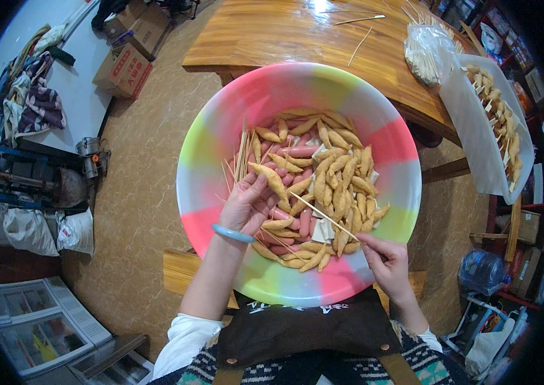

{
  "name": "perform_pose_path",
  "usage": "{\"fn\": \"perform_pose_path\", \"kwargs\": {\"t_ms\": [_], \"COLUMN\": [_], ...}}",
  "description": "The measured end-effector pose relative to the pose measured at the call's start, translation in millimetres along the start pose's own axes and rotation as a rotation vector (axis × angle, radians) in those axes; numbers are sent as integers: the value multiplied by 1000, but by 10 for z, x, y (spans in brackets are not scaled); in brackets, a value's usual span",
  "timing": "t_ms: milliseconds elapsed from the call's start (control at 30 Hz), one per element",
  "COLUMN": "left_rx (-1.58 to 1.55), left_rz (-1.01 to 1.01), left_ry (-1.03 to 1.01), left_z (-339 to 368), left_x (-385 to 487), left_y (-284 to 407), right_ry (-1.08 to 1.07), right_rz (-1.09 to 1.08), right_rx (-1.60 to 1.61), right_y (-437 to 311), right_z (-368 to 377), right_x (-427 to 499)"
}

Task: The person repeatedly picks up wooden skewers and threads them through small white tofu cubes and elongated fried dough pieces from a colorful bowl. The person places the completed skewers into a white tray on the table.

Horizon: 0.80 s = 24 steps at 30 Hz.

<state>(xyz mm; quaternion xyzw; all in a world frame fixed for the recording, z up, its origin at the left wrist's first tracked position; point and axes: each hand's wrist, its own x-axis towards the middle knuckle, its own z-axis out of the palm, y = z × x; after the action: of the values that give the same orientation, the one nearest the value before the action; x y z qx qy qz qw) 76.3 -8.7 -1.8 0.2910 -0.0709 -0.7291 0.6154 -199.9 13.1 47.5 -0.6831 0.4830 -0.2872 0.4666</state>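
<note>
My left hand [252, 199], with a pale blue bangle at the wrist, grips a golden-brown spindle-shaped food piece [272, 182] over a large multicoloured plastic basin [214, 115]. A thin wooden skewer [322, 214] is pinched at its lower end in my right hand [387, 260]. It slants up left, its tip close to the held piece; I cannot tell whether they touch. Inside the basin, many similar brown pieces [344, 180] lie over pink sausages [298, 151] and white blocks [322, 231]. Loose skewers [242, 154] lean in a bundle against the basin's left inner wall.
Beyond the basin is a wooden table [276, 33] with a few stray skewers and a plastic bag of skewers [428, 53]. A white tub [474, 130] of skewered brown food stands at the right. Cardboard boxes [125, 72] sit on the floor, upper left.
</note>
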Motion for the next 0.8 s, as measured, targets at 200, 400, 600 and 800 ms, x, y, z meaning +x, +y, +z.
{"fn": "perform_pose_path", "kwargs": {"t_ms": [200, 400, 600, 800], "left_rx": [-151, -156, -105, -84], "left_rz": [45, 71, 175, 287], "left_ry": [-142, -197, -202, -110], "left_z": [-1, -55, -17, 148], "left_x": [12, 44, 31, -34], "left_y": [-70, -116, -242, -303], "right_ry": [1, -15, -11, 62], "right_rz": [-51, -84, -35, -34], "right_rx": [28, 7, 17, -27], "right_y": [-17, -42, -132, -241], "right_z": [15, -12, 23, 91], "right_x": [10, -1, -2, 0]}}
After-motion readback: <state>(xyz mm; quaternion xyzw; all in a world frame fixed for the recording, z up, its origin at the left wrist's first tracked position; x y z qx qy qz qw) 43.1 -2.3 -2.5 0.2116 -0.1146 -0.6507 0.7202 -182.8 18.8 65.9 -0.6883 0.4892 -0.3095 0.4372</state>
